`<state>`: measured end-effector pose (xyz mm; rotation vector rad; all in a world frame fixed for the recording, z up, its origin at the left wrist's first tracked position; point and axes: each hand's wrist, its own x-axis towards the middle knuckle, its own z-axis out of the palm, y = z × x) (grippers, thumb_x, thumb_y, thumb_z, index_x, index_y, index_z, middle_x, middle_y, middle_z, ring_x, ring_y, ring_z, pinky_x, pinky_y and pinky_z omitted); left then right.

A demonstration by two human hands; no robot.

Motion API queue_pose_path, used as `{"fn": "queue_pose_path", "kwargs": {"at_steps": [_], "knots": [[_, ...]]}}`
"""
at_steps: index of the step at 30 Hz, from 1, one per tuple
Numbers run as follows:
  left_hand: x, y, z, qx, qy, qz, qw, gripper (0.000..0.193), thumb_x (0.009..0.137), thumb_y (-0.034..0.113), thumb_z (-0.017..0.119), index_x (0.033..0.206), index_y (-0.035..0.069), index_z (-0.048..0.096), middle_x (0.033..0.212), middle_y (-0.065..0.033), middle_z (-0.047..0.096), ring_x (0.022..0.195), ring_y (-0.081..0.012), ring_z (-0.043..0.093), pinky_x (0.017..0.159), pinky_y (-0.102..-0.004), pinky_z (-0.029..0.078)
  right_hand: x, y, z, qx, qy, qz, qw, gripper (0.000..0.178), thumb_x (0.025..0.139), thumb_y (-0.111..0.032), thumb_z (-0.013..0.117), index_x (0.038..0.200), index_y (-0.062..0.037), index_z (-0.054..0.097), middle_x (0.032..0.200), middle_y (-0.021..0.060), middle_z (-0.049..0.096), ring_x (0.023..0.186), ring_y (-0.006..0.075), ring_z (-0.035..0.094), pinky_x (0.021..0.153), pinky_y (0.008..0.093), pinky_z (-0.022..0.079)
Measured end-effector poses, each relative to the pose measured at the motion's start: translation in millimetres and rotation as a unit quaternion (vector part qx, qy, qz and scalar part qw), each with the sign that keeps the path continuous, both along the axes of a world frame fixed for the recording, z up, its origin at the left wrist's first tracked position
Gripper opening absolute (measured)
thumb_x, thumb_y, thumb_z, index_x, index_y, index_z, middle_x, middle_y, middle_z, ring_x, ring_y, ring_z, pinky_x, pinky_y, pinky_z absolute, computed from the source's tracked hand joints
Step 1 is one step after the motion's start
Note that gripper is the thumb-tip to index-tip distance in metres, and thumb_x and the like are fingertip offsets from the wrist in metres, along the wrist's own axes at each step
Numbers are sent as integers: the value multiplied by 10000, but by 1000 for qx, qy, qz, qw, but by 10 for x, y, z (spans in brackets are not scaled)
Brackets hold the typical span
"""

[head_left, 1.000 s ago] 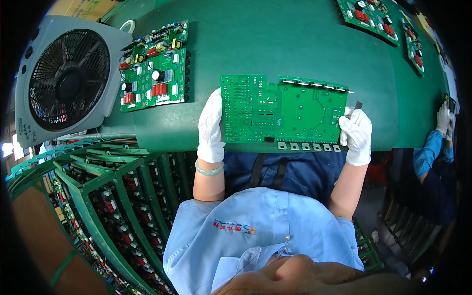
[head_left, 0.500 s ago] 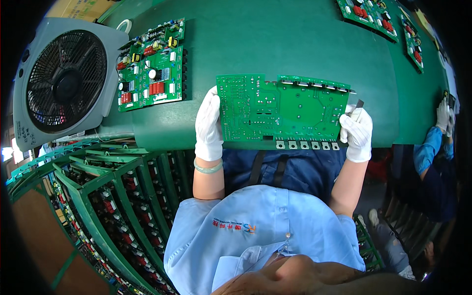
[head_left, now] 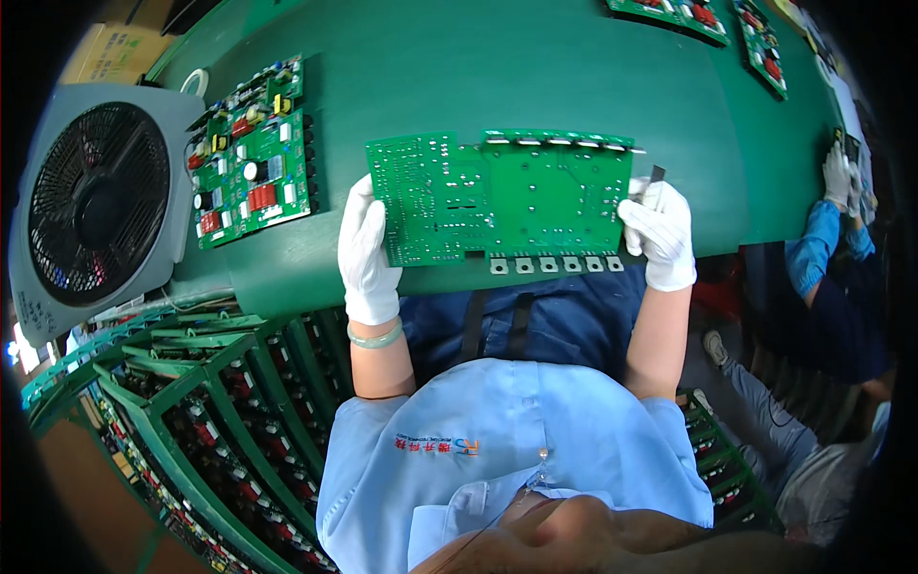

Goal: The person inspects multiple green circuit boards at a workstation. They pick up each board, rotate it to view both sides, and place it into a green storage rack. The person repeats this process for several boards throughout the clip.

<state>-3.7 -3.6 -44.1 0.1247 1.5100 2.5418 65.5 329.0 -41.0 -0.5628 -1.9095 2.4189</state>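
A green circuit board [head_left: 559,196] is held up in front of me over the table's near edge, its solder side in view. My left hand [head_left: 369,253], in a white glove, grips the board's left edge with the thumb on the face. At the right edge, my gloved right hand [head_left: 662,234] pinches the board between thumb and fingers. From that same hand a small dark flat piece [head_left: 657,174] sticks up; its kind I cannot make out. Metal tabs [head_left: 548,265] hang in a row from the board's lower edge. The board's component side is hidden.
Populated boards [head_left: 253,172] lie left on the green table [head_left: 402,86], beside a grey box fan [head_left: 100,206]. More boards [head_left: 684,17] sit at the far right. Green racks [head_left: 206,402] full of boards stand at lower left. A co-worker's gloved hands [head_left: 840,182] are at right.
The view has shifted, so the table and fan sit differently in the picture. Both hands still hold the circuit board, which keeps nearly the same pose.
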Motion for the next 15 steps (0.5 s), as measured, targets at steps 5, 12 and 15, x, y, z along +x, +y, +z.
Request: {"fn": "queue_pose_path", "kwargs": {"at_steps": [5, 12, 15], "knots": [[-25, -82, -58, -16, 20, -2, 1000, 386, 894, 90, 622, 1236, -41, 501, 1309, -215, 540, 1219, -285, 527, 1044, -416, 394, -20, 17, 15, -3, -5, -16, 1000, 175, 777, -4, 747, 882, 45, 615, 648, 57, 584, 423, 77, 479, 381, 231, 363], [-270, -247, 61, -297, 313, -96, 897, 161, 854, 0, 585, 961, -7, 704, 1446, -285, 423, 1360, -400, 407, 1122, -472, 314, 61, 1, 47, 242, 210, 48, 946, 179, 789, 147, 571, 888, 16, 640, 1147, 165, 649, 1014, 223, 658, 865, 314, 538], [-243, -234, 40, -335, 227, -72, 912, 180, 860, -27, 550, 953, -43, 703, 1411, -230, 493, 1320, -347, 464, 1100, -452, 349, 133, -39, 48, 394, 236, 108, 882, 126, 798, 138, 614, 785, 15, 593, 1146, 181, 652, 957, 201, 672, 816, 305, 555]]}}
